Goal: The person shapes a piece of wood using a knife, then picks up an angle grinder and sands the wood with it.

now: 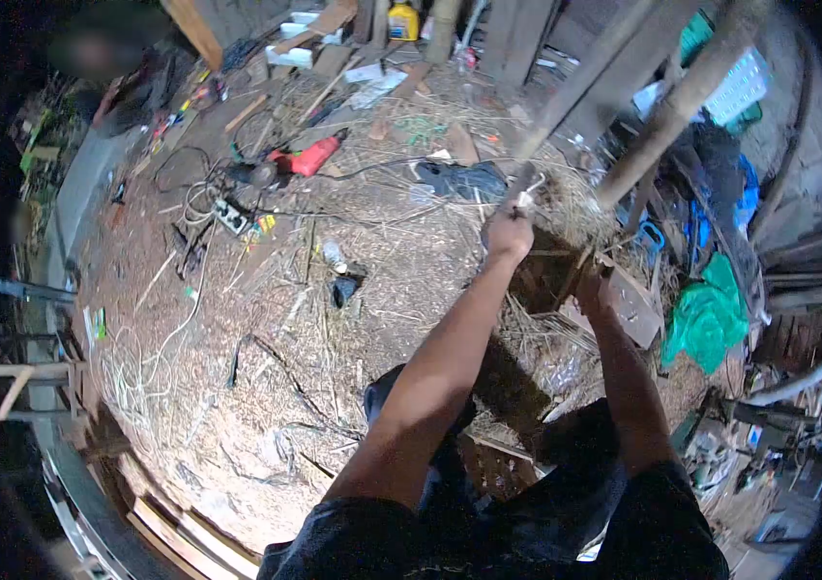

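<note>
My left hand (510, 235) is stretched forward and closed in a fist. From its top rises a dark, stick-like piece (524, 182) with a small white bit beside it; I cannot make out its kind. My right hand (593, 287) is lower and to the right, with fingers curled and partly in shadow. It is beside a pale brown box-like piece (631, 307), and whatever its fingers hold is hidden. Dry straw (571, 205) lies around both hands.
A red power tool (309, 157) and a power strip (230, 217) with cables lie on the littered floor. Slanting wooden poles (667, 126) stand ahead right. A green plastic bag (709, 314) sits at right. Dark cloth (459, 178) lies ahead.
</note>
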`<act>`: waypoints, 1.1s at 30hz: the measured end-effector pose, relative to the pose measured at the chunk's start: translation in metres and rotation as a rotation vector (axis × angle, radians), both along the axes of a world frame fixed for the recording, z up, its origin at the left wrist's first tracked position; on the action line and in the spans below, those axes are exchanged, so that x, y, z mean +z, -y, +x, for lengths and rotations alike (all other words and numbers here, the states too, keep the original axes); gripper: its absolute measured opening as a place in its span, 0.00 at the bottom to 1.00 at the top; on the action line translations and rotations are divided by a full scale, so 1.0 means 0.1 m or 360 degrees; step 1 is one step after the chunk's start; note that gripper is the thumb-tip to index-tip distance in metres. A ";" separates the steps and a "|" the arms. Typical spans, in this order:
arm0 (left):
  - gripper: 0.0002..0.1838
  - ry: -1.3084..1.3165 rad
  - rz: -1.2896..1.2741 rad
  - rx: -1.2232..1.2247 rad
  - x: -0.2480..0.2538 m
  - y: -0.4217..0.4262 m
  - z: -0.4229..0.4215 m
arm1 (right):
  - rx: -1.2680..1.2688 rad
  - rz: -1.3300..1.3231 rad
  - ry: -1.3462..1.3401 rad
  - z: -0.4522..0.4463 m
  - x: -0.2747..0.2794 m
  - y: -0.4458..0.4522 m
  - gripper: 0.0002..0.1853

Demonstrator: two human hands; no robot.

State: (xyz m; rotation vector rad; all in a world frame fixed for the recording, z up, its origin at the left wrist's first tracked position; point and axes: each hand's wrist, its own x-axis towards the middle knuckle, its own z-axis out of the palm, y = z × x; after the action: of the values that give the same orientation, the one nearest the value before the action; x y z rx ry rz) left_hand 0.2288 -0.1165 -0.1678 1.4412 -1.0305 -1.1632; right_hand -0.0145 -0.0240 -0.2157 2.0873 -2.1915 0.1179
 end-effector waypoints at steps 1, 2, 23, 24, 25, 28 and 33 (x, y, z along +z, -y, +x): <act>0.15 -0.0044 0.0061 -0.0029 0.14 -0.02 0.12 | -0.0230 0.0110 0.0152 0.10 0.19 -0.03 0.26; 0.15 -0.0092 0.0118 -0.0063 0.30 -0.03 0.20 | -0.0466 0.0217 0.0300 0.23 0.36 -0.02 0.25; 0.09 -0.0531 0.0086 0.0625 1.20 -0.59 2.01 | 0.0375 0.0269 0.1254 2.37 2.19 0.73 0.18; 0.09 -0.0401 0.0093 0.0578 1.20 -0.64 2.07 | 0.0422 0.0171 0.1326 2.43 2.27 0.69 0.17; 0.09 -0.0269 0.0110 0.0524 1.23 -0.72 2.12 | 0.0456 0.0075 0.1401 2.46 2.31 0.67 0.16; 0.08 -0.0085 0.0143 0.0432 1.46 -0.92 2.15 | 0.0592 -0.0118 0.1403 2.25 2.18 0.74 0.18; 0.05 -0.0265 -0.0097 0.0190 1.76 -0.91 1.71 | 0.0409 -0.0176 0.1005 1.32 2.12 0.60 0.17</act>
State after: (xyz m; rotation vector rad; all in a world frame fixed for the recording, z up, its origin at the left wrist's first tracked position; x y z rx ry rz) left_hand 0.4001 -0.0252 0.0081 1.3162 -0.8464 -1.1352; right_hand 0.1176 -0.0838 -0.0038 2.4966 -2.0999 1.0208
